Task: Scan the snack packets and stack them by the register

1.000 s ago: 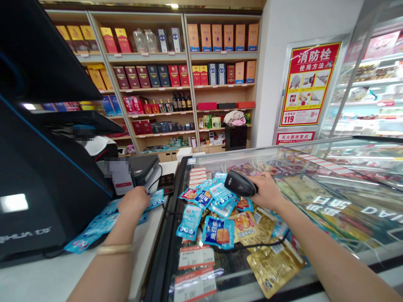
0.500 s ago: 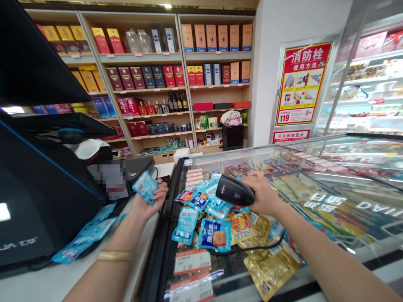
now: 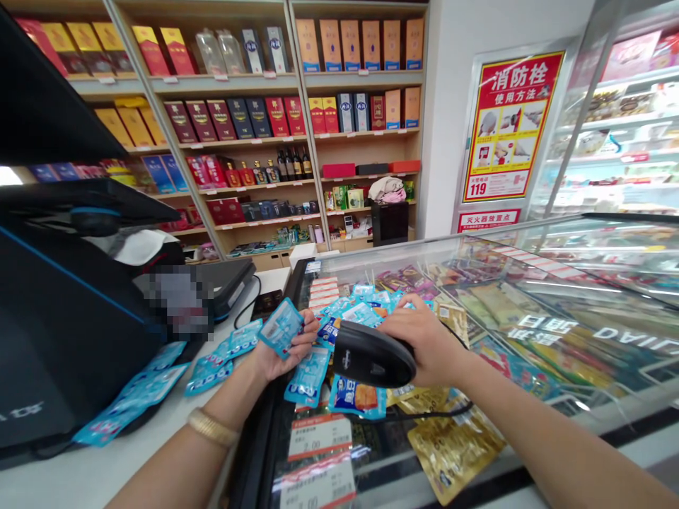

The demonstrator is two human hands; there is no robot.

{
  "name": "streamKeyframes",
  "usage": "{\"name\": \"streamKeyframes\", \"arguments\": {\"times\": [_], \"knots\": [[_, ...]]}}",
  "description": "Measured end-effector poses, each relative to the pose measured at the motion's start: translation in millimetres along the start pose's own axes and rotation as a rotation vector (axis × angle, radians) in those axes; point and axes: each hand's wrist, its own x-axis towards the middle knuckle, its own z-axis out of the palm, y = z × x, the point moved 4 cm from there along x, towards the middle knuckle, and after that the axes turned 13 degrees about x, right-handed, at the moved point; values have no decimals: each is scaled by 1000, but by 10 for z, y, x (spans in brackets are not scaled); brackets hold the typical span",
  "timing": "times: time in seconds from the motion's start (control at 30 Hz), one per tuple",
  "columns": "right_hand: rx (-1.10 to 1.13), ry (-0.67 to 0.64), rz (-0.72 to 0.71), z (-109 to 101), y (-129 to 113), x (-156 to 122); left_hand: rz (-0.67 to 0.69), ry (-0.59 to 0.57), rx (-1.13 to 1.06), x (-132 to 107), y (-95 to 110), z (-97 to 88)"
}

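My left hand [image 3: 289, 346] holds up a light-blue snack packet [image 3: 283, 328], its printed back facing me. In my right hand [image 3: 427, 339] is a black barcode scanner [image 3: 374, 355], its head pointing left toward the packet with a gap between them. Beneath the scanner, a heap of blue packets [image 3: 356, 396] lies on the glass top, partly hidden by it. Gold packets [image 3: 456, 452] lie closer to me, with the scanner's black cord running across them. More blue packets [image 3: 225, 357] rest on the white counter left of my wrist.
A glass-topped display case [image 3: 530, 311] fills the right side, with price labels [image 3: 321, 438] along its near left edge. A black checkout terminal [image 3: 58, 339] stands at the left. Shelves of boxes and bottles [image 3: 233, 120] and a red fire-hydrant sign [image 3: 512, 127] are behind.
My left hand has moved right with its packet, and the scanner has come left and slightly down, so they are closer together. More blue packets now show on the white counter.
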Motion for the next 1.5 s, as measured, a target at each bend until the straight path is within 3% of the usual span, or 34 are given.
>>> {"name": "streamKeyframes", "arguments": {"times": [0.3, 0.37, 0.43, 0.53, 0.63, 0.7, 0.9, 1.0, 1.1, 1.2, 1.27, 1.37, 1.5], "knots": [[-31, -21, 21, 22, 19, -2, -39, -5, 46, 7, -11, -37], [-44, -7, 24, 0, 56, -12, -5, 64, 76, 16, 4, -25], [-65, 41, 33, -53, 126, -28, 88, 221, 156, 24, 39, -28], [-139, 169, 88, -185, 300, -69, 271, 493, 356, 28, 93, -53], [-247, 273, 192, -315, 501, -123, 460, 671, 582, 56, 112, -88], [-298, 292, 248, -367, 604, -155, 567, 700, 769, 90, 105, -89], [-340, 296, 311, -389, 724, -204, 668, 558, 1475, 136, 97, 24], [-336, 289, 308, -370, 736, -206, 691, 687, 1697, 59, 216, 13], [-341, 273, 317, -349, 749, -204, 508, 1012, 1899, -76, 399, -103], [-350, 253, 332, -326, 765, -205, 168, 1264, 2060, -263, 597, -289], [-347, 247, 340, -313, 777, -211, -96, 1311, 2082, -387, 714, -458], [-340, 238, 345, -301, 793, -219, -388, 1251, 2039, -513, 836, -719], [-336, 239, 341, -293, 800, -223, -402, 1187, 2067, -528, 914, -926]]}}
